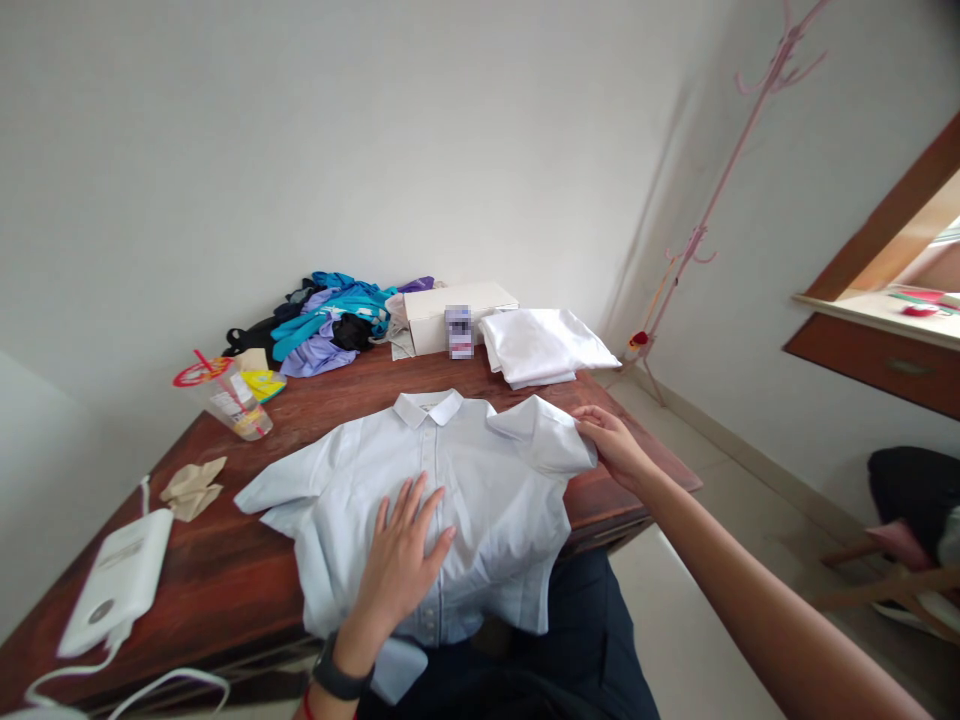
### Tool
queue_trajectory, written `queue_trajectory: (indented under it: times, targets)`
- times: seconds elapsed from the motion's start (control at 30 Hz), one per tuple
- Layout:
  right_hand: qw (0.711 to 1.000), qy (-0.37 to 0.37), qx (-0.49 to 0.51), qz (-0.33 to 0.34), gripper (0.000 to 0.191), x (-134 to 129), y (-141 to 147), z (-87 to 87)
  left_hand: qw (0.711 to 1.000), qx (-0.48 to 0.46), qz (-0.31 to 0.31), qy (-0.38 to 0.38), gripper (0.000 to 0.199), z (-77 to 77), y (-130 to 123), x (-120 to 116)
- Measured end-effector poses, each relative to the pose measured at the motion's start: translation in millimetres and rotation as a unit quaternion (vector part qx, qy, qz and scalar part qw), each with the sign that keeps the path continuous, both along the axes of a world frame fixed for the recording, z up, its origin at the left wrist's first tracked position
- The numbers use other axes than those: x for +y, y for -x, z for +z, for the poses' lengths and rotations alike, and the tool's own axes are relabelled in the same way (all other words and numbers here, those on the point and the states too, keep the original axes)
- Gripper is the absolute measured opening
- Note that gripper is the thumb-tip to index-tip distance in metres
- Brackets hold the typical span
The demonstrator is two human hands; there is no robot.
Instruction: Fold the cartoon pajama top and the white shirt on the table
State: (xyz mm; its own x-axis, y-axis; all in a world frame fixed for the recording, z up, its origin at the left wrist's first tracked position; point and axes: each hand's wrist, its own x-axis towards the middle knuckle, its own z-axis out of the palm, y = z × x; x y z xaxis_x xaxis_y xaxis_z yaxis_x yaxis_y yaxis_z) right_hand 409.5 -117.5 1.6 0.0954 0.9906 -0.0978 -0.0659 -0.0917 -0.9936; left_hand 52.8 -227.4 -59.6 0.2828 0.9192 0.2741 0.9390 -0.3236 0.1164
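Note:
A pale, short-sleeved button-up shirt (480,510) lies front side up on the dark wooden table (247,570), its collar pointing away from me. The lower part of it hangs over the near edge above my lap. Flat on the shirt's front, beside the button strip, rests my left hand (405,555) with fingers spread. My right hand (611,445) pinches the end of the right-side sleeve, which is raised and creased. The thumb and fingertips are partly hidden by the cloth.
Behind the shirt are a heap of clothes (330,320), a white box (427,320) and folded white cloth (547,340). At left stand a plastic cup (240,400), a crumpled napkin (193,488) and a white power bank (120,580) with cable. A pink coat rack (720,190) stands right.

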Motion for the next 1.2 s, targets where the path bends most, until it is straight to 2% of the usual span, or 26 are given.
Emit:
queue_trajectory:
  times: [0.13, 0.33, 0.47, 0.63, 0.8, 0.9, 1.07, 1.13, 1.2]
  targets:
    - [0.997, -0.029, 0.040, -0.054, 0.045, -7.2, -6.1, -5.8, 1.000, -0.002, -0.001, -0.004, 0.051, 0.3, 0.1, -0.8]
    - [0.996, -0.029, -0.003, -0.080, 0.038, -16.2, -13.7, -21.9, 1.000, -0.008, 0.000, -0.012, 0.050, 0.7, -0.3, -0.6]
    - [0.999, 0.040, -0.002, -0.029, 0.033, -21.7, -13.8, -24.1, 1.000, -0.004, 0.001, -0.002, 0.050, 1.0, -0.6, -0.5]
    - [0.989, 0.136, -0.006, 0.058, 0.048, -44.8, -11.5, -15.2, 1.000, -0.009, -0.002, -0.011, 0.050, 0.3, -0.1, -1.0]
    - [0.974, 0.124, -0.103, 0.156, 0.049, -66.1, -7.9, -11.7, 1.000, -0.003, 0.000, -0.009, 0.051, -1.7, 0.4, -0.5]
    - [0.981, 0.102, -0.101, 0.131, 0.049, -74.0, -1.5, -9.3, 1.000, -0.002, 0.003, -0.014, 0.051, -3.0, 0.2, 0.1]
    - [0.994, 0.090, -0.010, 0.061, 0.042, -95.6, 21.3, -6.4, 1.000, -0.002, 0.003, -0.019, 0.050, -3.9, 0.4, 0.4]
    - [0.991, 0.116, -0.005, 0.065, 0.041, -104.7, 29.6, -11.3, 1.000, -0.001, 0.004, -0.017, 0.050, -3.8, 0.7, 0.1]
    - [0.985, 0.135, -0.060, 0.089, 0.045, -110.3, 31.5, -17.5, 1.000, -0.003, 0.004, -0.017, 0.050, -3.7, 1.1, -0.3]
